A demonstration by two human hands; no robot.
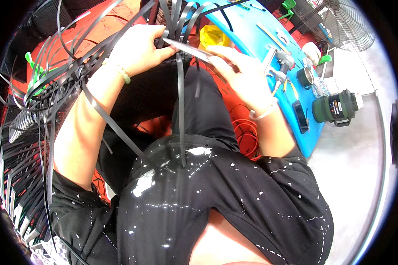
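Observation:
My left hand (137, 49) is closed in a pinch on a flat black strip (180, 97), near where several strips gather at the top. From there a length of strip hangs toward my lap. My right hand (243, 73) grips a knife (190, 51) with a long, pointed, silvery blade. Its tip lies beside my left fingertips, close against the strips. A handle or lower part shows partly below my right fingers. More loose black strips (93, 33) fan out around my left wrist and forearm.
At right, a blue table (247, 33) holds pliers (292, 88), a metal-headed tool (281, 66), a cup (304, 77) and a phone (301, 117). A dark green jug (336, 108) stands beside it. A yellow bag (214, 36), red cable (246, 134) and fan (347, 24) are around.

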